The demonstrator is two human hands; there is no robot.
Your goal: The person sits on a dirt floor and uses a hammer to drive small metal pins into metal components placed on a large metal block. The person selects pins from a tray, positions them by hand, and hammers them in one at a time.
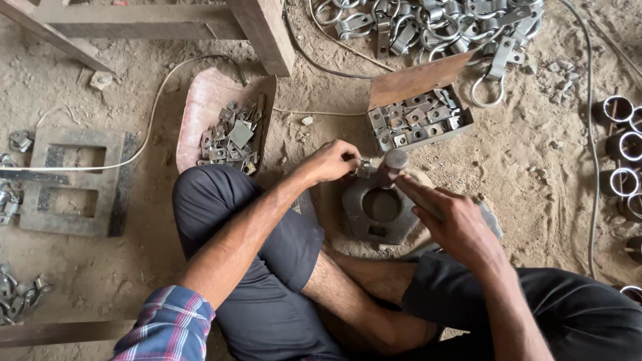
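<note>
- Steel bracket piece [364, 167] sits on the rim of the heavy metal die block [379, 208], pinched in the left hand [332, 161].
- Right hand [451, 220] is wrapped around a hammer [393, 162]; its handle runs toward five o'clock, its head touching the piece's three o'clock side.
- Box of blanks [416, 119] lies at twelve o'clock.

Left hand [332, 161] pinches metal piece [365, 167] on block [376, 212]; right hand [453, 224] grips hammer [393, 162].
</note>
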